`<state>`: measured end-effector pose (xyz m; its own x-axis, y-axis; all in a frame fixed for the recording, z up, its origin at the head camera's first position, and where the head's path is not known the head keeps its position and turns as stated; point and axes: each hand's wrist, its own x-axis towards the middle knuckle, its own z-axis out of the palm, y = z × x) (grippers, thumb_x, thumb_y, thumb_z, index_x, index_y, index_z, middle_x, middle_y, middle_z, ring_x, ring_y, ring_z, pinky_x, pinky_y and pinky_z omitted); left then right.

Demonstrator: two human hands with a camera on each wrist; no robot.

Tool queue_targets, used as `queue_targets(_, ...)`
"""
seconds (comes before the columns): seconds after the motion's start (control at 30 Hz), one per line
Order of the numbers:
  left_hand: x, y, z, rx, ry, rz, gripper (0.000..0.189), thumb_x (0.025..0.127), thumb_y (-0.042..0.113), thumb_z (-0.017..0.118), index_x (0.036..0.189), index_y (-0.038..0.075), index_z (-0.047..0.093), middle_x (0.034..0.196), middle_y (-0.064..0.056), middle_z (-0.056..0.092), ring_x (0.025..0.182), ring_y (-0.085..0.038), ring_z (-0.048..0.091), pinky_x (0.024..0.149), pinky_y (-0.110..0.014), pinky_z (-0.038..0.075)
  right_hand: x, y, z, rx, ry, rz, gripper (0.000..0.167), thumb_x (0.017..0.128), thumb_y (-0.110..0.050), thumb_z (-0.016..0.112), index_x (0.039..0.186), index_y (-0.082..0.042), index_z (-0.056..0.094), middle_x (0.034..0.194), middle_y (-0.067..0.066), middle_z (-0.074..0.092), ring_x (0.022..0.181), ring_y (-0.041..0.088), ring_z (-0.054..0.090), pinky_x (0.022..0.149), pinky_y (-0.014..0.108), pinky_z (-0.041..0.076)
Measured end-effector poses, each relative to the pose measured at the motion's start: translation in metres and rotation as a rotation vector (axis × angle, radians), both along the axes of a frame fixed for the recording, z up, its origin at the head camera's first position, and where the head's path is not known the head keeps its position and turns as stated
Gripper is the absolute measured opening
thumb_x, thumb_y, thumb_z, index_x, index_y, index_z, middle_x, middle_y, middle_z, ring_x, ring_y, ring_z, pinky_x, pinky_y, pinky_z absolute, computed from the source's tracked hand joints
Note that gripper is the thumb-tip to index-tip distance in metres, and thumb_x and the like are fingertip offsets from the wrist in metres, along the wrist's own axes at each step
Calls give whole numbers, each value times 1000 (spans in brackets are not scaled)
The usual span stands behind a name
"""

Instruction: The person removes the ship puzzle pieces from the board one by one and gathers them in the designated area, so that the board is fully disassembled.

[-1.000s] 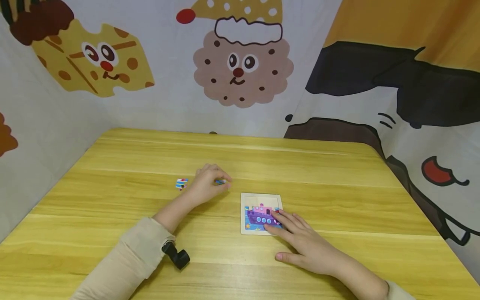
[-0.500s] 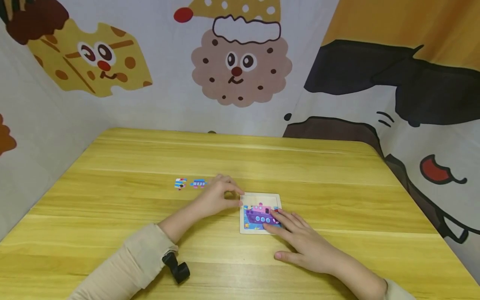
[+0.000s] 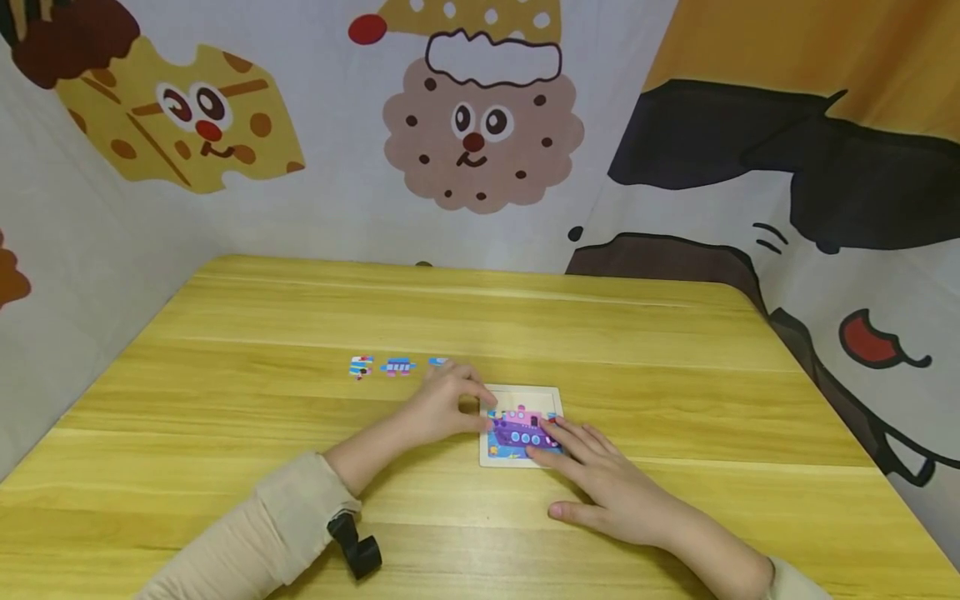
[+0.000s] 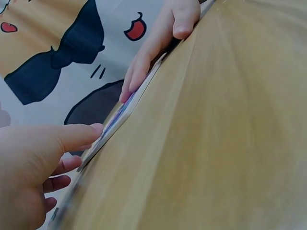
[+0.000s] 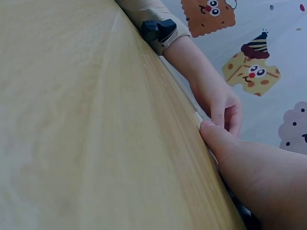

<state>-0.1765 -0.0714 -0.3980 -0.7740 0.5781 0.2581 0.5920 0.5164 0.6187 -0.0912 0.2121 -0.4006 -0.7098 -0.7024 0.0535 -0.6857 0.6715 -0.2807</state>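
A square jigsaw puzzle tray (image 3: 519, 460) with a pale frame lies on the table. Pieces showing a purple and pink ship on blue water fill its lower part; the upper strip is bare. At the tray's left edge is my left hand (image 3: 446, 406), its thumb and index finger bent and apart, fingertips over the leftmost pieces. In the left wrist view, nothing shows between that thumb (image 4: 84, 135) and the fingers. My right hand (image 3: 611, 483) rests extended fingers on the tray's right side, covering part of the picture, with its thumb on the table.
Left of the tray, a striped puzzle piece (image 3: 361, 367) and a blue piece with pink tabs (image 3: 397, 367) lie loose. A third blue piece (image 3: 438, 362) is partly behind the left hand. A cartoon-printed curtain (image 3: 322, 225) borders the wooden table (image 3: 480, 542).
My left hand has moved right and toward me, from over the loose pieces to the tray's left edge, uncovering those pieces. The right hand has stayed on the tray.
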Motion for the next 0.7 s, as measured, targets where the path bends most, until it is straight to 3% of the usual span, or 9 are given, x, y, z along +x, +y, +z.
queue_targets(0.27,3,4,-1,0,-10,3,23,73,23,84,93,15,76,100,5,60,102,-17,47,98,-55,24,0,0,2,-3,3,1,64,94,-55,49,151,-33,29,159,1,13,143,27,11,109,56,13)
queue_targets(0.7,5,7,2,0,-93,36,18,73,19,83,89,17,75,104,3,60,109,-22,47,102,-62,18,-1,-3,4,-32,3,4,64,92,-55,52,149,-30,35,158,3,18,142,31,16,107,60,15)
